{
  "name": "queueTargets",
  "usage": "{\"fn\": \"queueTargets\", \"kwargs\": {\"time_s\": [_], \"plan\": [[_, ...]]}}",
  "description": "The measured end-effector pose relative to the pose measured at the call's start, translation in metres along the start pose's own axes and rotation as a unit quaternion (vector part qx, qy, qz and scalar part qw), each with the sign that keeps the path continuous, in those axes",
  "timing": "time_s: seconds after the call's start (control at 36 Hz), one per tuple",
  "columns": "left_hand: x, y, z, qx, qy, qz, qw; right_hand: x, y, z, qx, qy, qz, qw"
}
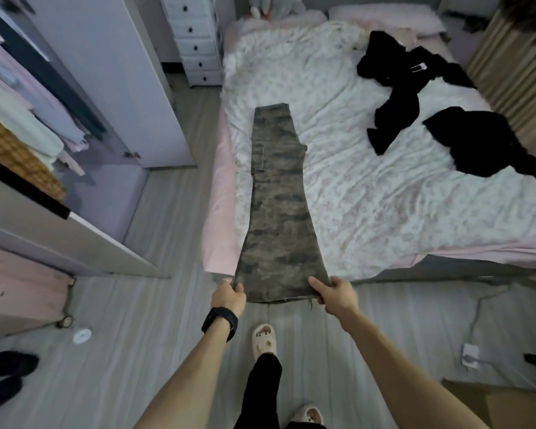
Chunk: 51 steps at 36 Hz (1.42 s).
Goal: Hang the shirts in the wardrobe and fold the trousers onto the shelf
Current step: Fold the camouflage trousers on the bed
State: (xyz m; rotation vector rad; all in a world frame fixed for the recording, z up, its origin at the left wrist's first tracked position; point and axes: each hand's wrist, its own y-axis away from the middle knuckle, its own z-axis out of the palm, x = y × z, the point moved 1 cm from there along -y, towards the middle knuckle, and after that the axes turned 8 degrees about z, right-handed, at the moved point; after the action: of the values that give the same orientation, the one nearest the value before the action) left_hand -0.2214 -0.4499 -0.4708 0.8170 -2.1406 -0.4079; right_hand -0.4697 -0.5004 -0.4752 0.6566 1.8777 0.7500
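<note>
Camouflage trousers (277, 205) lie stretched lengthwise along the left side of the bed (384, 187), folded leg on leg, waist at the far end. My left hand (228, 297) pinches the left corner of the leg hems and my right hand (333, 294) grips the right corner, just past the bed's foot edge. Two black garments lie on the right half of the bed: one spread with a buckle (406, 85), another bunched nearer the edge (480, 144). The open wardrobe (44, 125) stands on the left with pale clothes hanging inside.
A white drawer chest (195, 38) stands beside the bed's head. The wardrobe door (130, 72) juts into the aisle. On the wooden floor lie black slippers (3, 376), a white round item (81, 335), a power strip with cable (471, 354) and a cardboard box (502, 404).
</note>
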Motion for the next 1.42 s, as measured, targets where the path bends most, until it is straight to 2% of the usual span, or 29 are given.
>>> {"fn": "queueTargets", "kwargs": {"time_s": [0.14, 0.28, 0.5, 0.67, 0.83, 0.89, 1.0, 1.11, 1.19, 1.42], "plan": [[0.016, 0.011, -0.011, 0.016, 0.025, 0.043, 0.999, -0.010, 0.006, -0.007, 0.018, -0.021, -0.030, 0.999], [0.021, 0.011, -0.014, -0.008, -0.003, 0.068, 0.998, -0.005, 0.006, -0.017, 0.023, -0.038, -0.060, 0.997], [0.018, -0.003, -0.013, -0.047, -0.039, 0.059, 0.996, -0.017, 0.003, -0.028, -0.038, -0.002, -0.039, 0.999], [0.024, -0.021, -0.011, -0.081, 0.045, 0.014, 0.996, -0.016, -0.012, -0.030, -0.039, -0.027, 0.016, 0.999], [0.020, -0.037, -0.018, -0.086, 0.050, -0.002, 0.995, -0.020, -0.015, -0.032, 0.005, -0.052, 0.037, 0.998], [0.019, -0.034, -0.021, -0.078, 0.047, 0.006, 0.996, -0.021, -0.016, -0.031, 0.017, -0.033, 0.032, 0.999], [0.012, -0.012, -0.020, -0.049, 0.055, 0.009, 0.997, -0.021, 0.002, -0.027, 0.040, 0.077, 0.000, 0.996], [-0.001, 0.013, -0.012, -0.011, 0.129, -0.003, 0.992, -0.004, 0.021, -0.029, 0.068, 0.091, -0.009, 0.993], [-0.012, 0.038, -0.007, -0.013, 0.128, 0.002, 0.992, 0.019, 0.033, -0.030, 0.061, 0.091, 0.000, 0.994], [-0.064, 0.100, 0.015, -0.081, 0.114, 0.035, 0.990, 0.112, 0.065, -0.034, -0.048, 0.076, 0.025, 0.996]]}}
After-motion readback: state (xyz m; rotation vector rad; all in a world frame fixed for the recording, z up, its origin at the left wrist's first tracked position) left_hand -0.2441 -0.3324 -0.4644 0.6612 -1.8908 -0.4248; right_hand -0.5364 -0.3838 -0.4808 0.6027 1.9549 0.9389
